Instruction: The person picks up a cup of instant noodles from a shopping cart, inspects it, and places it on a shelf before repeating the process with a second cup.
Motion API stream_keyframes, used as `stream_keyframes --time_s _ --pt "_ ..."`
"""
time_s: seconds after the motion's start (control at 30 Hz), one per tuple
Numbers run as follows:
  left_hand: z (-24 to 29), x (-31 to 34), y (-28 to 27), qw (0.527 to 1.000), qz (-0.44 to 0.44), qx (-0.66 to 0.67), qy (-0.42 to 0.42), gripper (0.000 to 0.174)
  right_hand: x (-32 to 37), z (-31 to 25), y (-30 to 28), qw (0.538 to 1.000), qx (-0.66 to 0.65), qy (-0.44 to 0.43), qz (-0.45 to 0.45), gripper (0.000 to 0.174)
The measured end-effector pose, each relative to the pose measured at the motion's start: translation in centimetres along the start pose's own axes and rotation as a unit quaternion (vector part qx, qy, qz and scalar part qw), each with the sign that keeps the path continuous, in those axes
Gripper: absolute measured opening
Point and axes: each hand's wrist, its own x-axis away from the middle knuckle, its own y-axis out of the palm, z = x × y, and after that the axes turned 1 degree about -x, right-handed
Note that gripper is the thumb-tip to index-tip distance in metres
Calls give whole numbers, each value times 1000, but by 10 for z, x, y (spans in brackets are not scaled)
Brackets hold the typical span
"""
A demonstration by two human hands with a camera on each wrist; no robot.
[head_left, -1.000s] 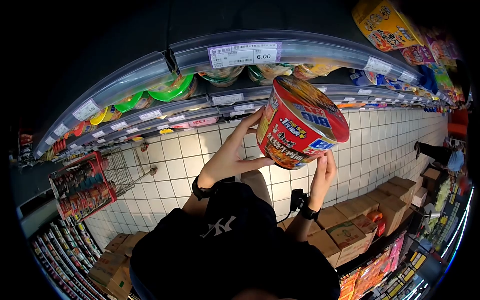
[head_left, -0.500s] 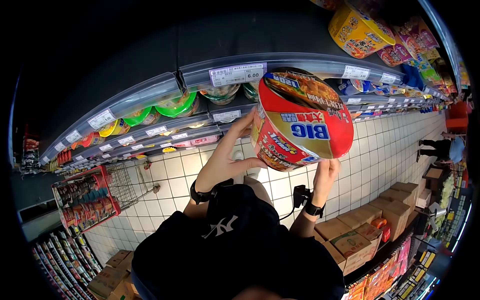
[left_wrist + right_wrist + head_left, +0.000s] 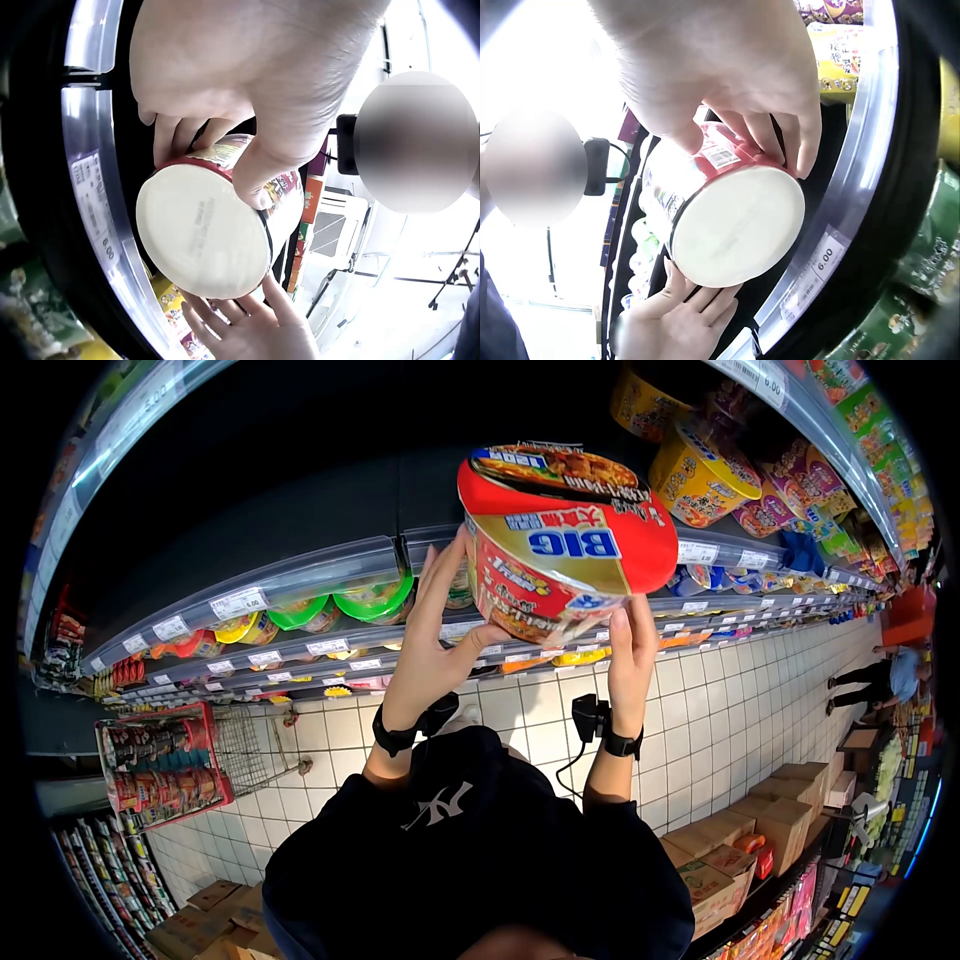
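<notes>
A large red noodle tub [image 3: 570, 545] with a gold band and a picture lid is held up in front of the shelf, tilted. My left hand [image 3: 425, 650] grips its left side near the base, thumb in front and fingers behind. At its lower right, my right hand [image 3: 632, 660] holds the side with thumb and fingers. The tub's white bottom [image 3: 204, 229] faces the left wrist view, and the right wrist view shows the same bottom [image 3: 739, 225] between both hands.
Yellow tubs [image 3: 700, 475] stand on the dark shelf at the right. Green-lidded bowls [image 3: 375, 600] sit below the shelf's price rail [image 3: 290, 585]. A shopping cart [image 3: 170, 760] is at the left, cardboard boxes [image 3: 785, 820] at the lower right, and a person [image 3: 880, 678] stands far right.
Both hands have raised the tub up and to the left in the head view, after tipping it so its lid and gold band show. The shelf has shifted in view, with more yellow tubs showing.
</notes>
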Motion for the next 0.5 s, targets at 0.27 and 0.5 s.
stream_keyframes --time_s 0.27,0.5 --pt "-2 -52 -17 976 39 -173 125 68 -61 -15 24 996 24 -80 -9 52" --pt "-22 -78 -18 963 21 -243 112 54 -89 -12 29 990 85 -107 11 51"
